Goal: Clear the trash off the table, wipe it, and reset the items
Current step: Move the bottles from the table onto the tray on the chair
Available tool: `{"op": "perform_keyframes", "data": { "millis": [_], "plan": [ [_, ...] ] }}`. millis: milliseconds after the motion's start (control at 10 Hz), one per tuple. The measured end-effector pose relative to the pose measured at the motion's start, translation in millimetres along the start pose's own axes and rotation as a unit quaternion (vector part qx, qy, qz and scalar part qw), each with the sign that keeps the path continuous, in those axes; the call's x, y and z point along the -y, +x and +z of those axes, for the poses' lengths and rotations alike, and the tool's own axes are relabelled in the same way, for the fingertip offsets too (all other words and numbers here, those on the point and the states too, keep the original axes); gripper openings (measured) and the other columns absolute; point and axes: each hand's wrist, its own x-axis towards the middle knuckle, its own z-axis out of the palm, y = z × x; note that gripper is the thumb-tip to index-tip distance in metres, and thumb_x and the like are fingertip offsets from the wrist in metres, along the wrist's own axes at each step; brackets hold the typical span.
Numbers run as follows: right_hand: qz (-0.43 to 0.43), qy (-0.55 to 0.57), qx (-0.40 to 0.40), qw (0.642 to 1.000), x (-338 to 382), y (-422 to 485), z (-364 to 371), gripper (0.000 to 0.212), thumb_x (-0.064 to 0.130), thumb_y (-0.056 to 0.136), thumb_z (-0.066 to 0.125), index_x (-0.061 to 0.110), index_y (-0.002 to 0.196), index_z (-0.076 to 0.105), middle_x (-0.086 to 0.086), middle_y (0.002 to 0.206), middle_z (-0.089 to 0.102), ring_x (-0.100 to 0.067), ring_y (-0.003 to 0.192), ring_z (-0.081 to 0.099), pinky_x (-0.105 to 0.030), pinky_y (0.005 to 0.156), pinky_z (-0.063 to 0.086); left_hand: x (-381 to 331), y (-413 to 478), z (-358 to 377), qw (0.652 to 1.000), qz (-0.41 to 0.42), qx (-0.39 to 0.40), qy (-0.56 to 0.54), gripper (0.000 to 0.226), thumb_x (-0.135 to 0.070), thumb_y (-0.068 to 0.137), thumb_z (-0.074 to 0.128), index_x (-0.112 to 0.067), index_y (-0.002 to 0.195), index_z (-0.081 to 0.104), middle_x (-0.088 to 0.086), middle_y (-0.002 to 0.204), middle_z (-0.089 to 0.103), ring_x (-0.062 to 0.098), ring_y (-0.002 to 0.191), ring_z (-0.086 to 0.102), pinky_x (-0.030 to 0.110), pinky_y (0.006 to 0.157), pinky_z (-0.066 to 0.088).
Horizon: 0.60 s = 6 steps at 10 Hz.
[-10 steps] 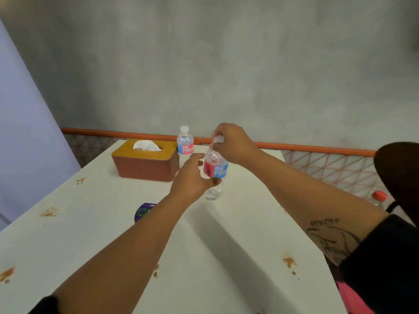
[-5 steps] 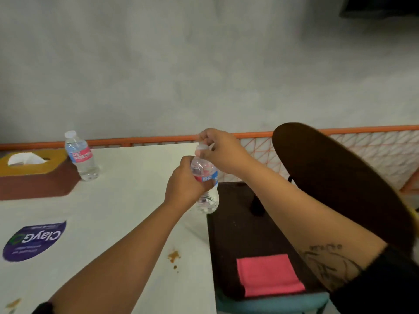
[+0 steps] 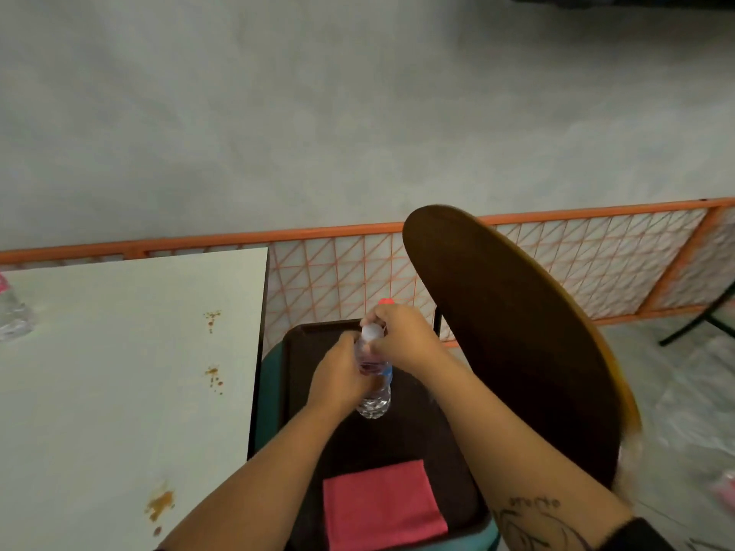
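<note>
1. Small water bottle [image 3: 376,395]: upright over the middle of the dark tray [image 3: 421,431]; whether it touches the tray cannot be told.
2. Left hand [image 3: 338,375]: fingers curled round the bottle's labelled body.
3. Right hand [image 3: 401,336]: thumb and fingers pinch the white cap [image 3: 370,332].
4. Folded pink cloth [image 3: 382,507]: flat on the tray's near end.
5. White table [image 3: 119,371]: just left of the tray, with brown stains [image 3: 161,503] on the surface.
6. Second bottle [image 3: 12,312]: on the table, well apart from the tray.

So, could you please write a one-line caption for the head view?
Left hand grips a water bottle, right hand pinches its cap, over a tray holding a pink cloth beside the stained table.
</note>
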Motion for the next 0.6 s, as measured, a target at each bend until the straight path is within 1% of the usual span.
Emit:
{"op": "perform_keyframes", "data": {
  "millis": [100,200,300,400,500,600],
  "plan": [
    [0.038,-0.021,0.046,0.998,-11,6,8,0.036,0.012,0.087,0.062,0.014,0.122,0.055,-0.007,0.125,0.052,-0.026,0.119,0.051,-0.039,0.101,0.044,8,3,17,1.000,-0.002,0.007,-0.011,0.054,-0.025,0.071,0.078,-0.020,0.116,0.048,-0.007,0.098,0.059,0.014,0.087,0.061,0.031,0.071,0.051],
    [0.116,0.007,0.048,0.992,-10,24,13,0.039,0.012,0.086,0.062,0.013,0.124,0.051,-0.008,0.124,0.051,-0.027,0.118,0.051,-0.039,0.101,0.044,12,6,27,1.000,0.002,0.000,-0.022,0.041,-0.021,0.079,0.071,-0.020,0.113,0.049,-0.003,0.100,0.063,0.014,0.086,0.062,0.035,0.070,0.053],
    [0.185,0.029,0.038,0.982,-16,30,24,0.042,0.013,0.088,0.059,0.007,0.128,0.047,-0.014,0.127,0.051,-0.030,0.121,0.048,-0.039,0.104,0.040,15,9,34,1.000,0.002,0.004,-0.010,0.035,-0.018,0.084,0.063,-0.018,0.117,0.050,0.001,0.105,0.063,0.016,0.090,0.062,0.036,0.075,0.054],
    [0.073,-0.012,-0.031,0.997,-33,16,36,0.031,0.006,0.086,0.053,0.010,0.117,0.057,-0.013,0.116,0.059,-0.030,0.110,0.056,-0.038,0.094,0.047,19,10,38,1.000,-0.002,0.016,0.009,0.049,-0.025,0.078,0.071,-0.020,0.121,0.048,-0.001,0.111,0.060,0.016,0.097,0.060,0.032,0.077,0.053],
    [0.038,-0.039,-0.053,0.997,-42,13,35,0.033,0.004,0.085,0.052,0.012,0.116,0.060,-0.011,0.115,0.061,-0.028,0.107,0.057,-0.036,0.091,0.047,19,11,40,1.000,-0.012,0.023,0.016,0.055,-0.026,0.075,0.075,-0.021,0.123,0.048,-0.002,0.114,0.059,0.016,0.101,0.060,0.033,0.082,0.053],
    [0.045,-0.052,-0.054,0.996,-40,13,33,0.036,0.004,0.087,0.051,0.014,0.121,0.057,-0.012,0.118,0.060,-0.029,0.108,0.057,-0.036,0.090,0.048,19,11,33,0.999,-0.019,0.036,0.029,0.056,-0.025,0.073,0.076,-0.018,0.123,0.051,0.000,0.116,0.060,0.018,0.105,0.060,0.038,0.087,0.052]
  ]
}}
